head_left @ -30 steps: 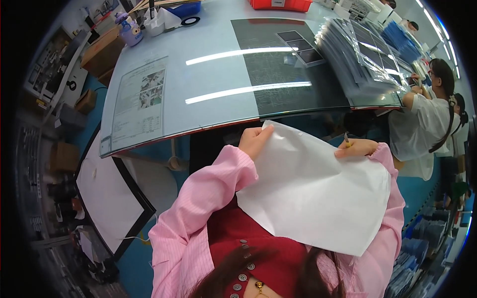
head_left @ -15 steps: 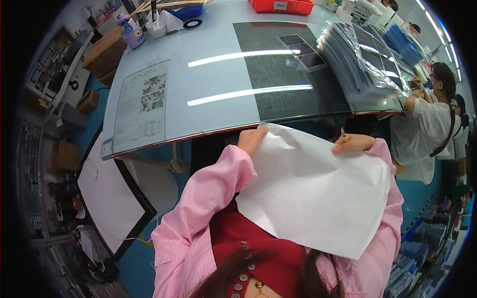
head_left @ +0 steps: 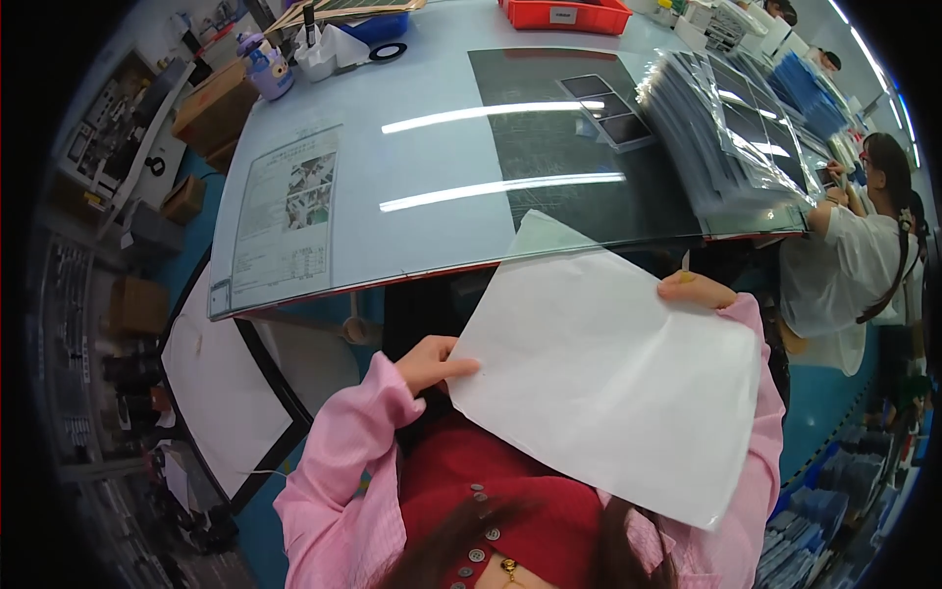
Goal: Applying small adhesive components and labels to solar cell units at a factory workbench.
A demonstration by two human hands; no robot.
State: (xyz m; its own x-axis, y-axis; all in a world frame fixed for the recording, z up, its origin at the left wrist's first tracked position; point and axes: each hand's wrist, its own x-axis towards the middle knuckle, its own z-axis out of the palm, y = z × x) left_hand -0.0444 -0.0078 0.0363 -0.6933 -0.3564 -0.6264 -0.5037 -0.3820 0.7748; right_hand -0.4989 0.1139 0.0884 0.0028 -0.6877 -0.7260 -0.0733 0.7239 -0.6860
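A large white sheet (head_left: 608, 363), like paper or thin film, spreads over my lap, its far corner lying on the table edge. My left hand (head_left: 437, 363) pinches its left edge between thumb and fingers. At the upper right edge my right hand (head_left: 699, 290) grips the sheet, fingers mostly hidden. A small slim pale thing with a yellow part (head_left: 686, 267) shows at that hand's thumb; its kind is too small to tell. Beyond the sheet, a dark mat (head_left: 579, 187) lies on the table, with a panel of dark rectangles (head_left: 606, 113) on it.
The glass-topped table (head_left: 422, 236) has a printed instruction sheet (head_left: 285, 216) at left and a tall stack of plastic-sleeved panels (head_left: 721, 137) at right. A red bin (head_left: 564, 16) and purple bottle (head_left: 265, 67) stand farther back. A co-worker (head_left: 844, 240) sits at right.
My left hand has slid from the sheet's far corner down to its left edge, nearer me. The far corner now rests on the table. My right hand has kept its grip.
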